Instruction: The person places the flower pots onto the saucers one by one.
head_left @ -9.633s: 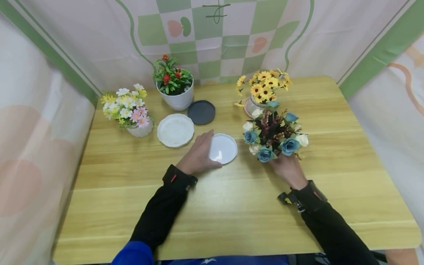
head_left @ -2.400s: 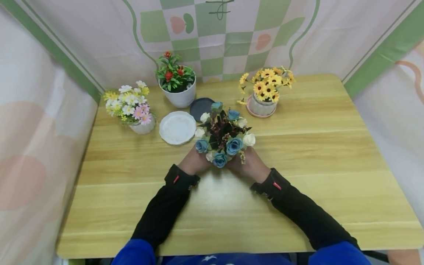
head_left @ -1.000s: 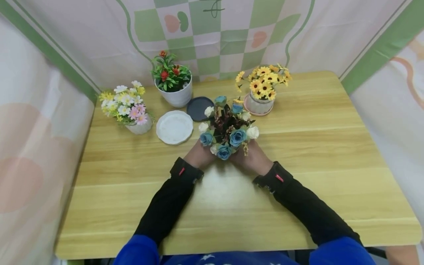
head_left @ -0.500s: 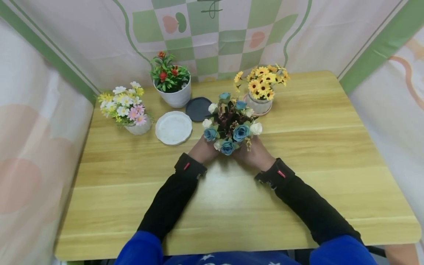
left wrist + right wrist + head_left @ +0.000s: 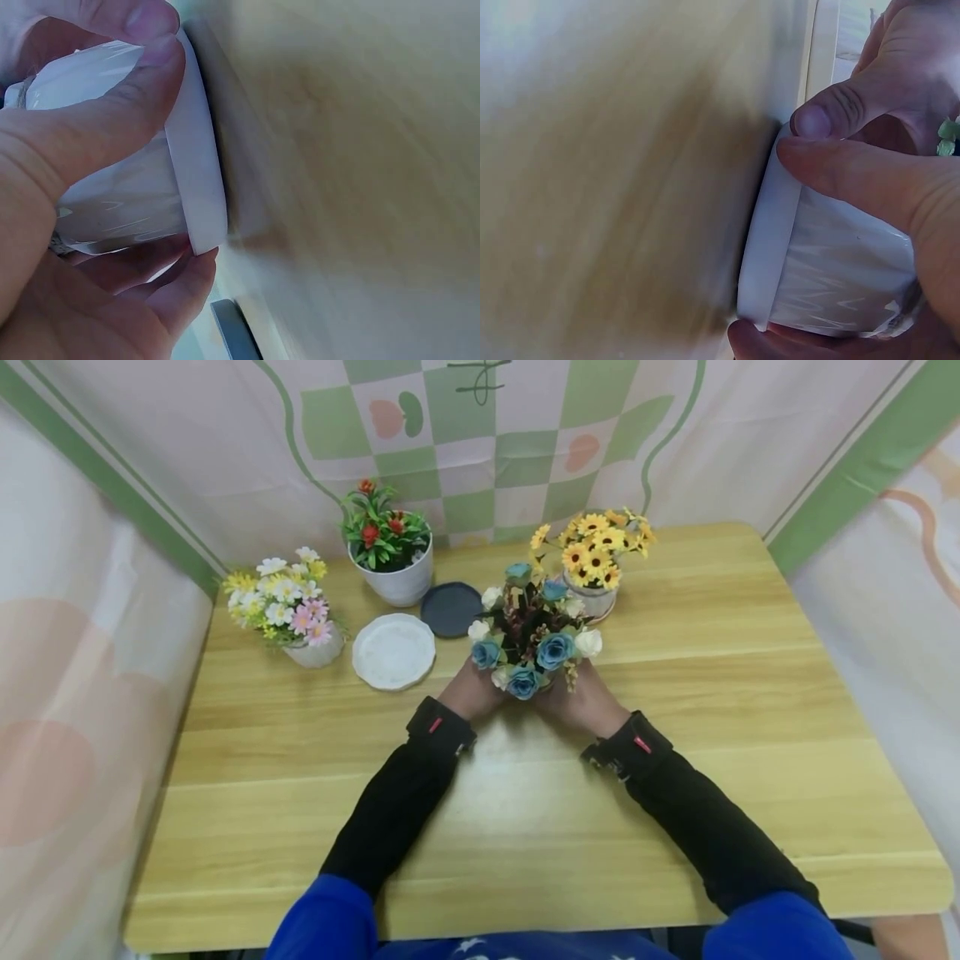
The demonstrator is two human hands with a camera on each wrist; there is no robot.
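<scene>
A potted bunch of blue and white artificial roses (image 5: 555, 650) is between my hands, its blooms covering the pot in the head view. In the left wrist view the wrapped white pot (image 5: 131, 199) sits in a white saucer (image 5: 196, 165), low over the tabletop. My left hand (image 5: 474, 690) grips pot and saucer from the left, thumb along the pot and fingertips at the saucer's edge. From the right, my right hand (image 5: 588, 700) holds them the same way. Both thumbs lie close together near the saucer's rim (image 5: 769, 232) in the right wrist view.
Just behind the roses stands a pot of yellow daisies (image 5: 596, 560). To the left are a dark round saucer (image 5: 450, 610), a white scalloped saucer (image 5: 393, 652), a red-flowered plant (image 5: 390, 556) and a pot of white and pink daisies (image 5: 292, 614). A curtain (image 5: 465, 468) hangs behind the table.
Earlier my left hand held the white saucer and my right the rose pot, apart. Now the pot is in the saucer, and both hands have moved it right and away from me.
</scene>
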